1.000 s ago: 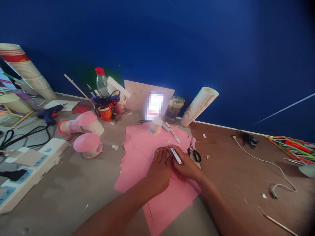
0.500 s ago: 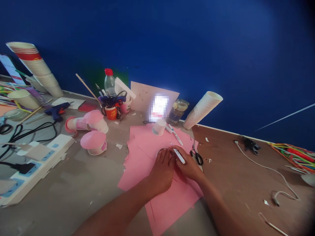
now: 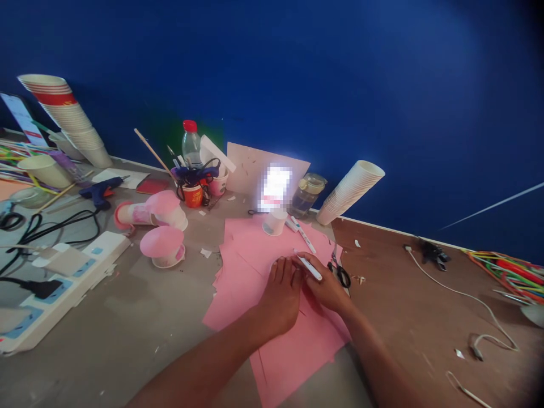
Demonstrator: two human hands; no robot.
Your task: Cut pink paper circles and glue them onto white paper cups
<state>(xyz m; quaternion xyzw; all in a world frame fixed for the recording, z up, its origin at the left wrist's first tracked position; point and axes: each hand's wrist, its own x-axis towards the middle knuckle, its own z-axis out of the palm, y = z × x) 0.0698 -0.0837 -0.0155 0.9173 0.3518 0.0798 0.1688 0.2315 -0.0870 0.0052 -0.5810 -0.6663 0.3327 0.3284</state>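
Observation:
My left hand (image 3: 280, 294) lies on a stack of pink paper sheets (image 3: 250, 266), fingers together and curved over a small round object that I cannot make out. Right beside it my right hand (image 3: 325, 289) grips a white marker pen (image 3: 308, 266), its tip pointing toward the left hand's fingertips. A small white paper cup (image 3: 274, 221) stands upside down at the far edge of the pink sheets. Two more white markers (image 3: 302, 233) lie next to it.
Black-handled scissors (image 3: 339, 271) lie just right of my right hand. Two pink-topped cups (image 3: 162, 245) sit to the left, with a white power strip (image 3: 55, 283), a glue gun (image 3: 100, 191) and cup stacks (image 3: 348, 192) around. A white cable (image 3: 459, 294) and coloured straws (image 3: 505, 266) lie right.
The view shifted slightly, so everything on the table sits a little further right. Both hands stay on the pink paper; the marker in my right hand tilted a little.

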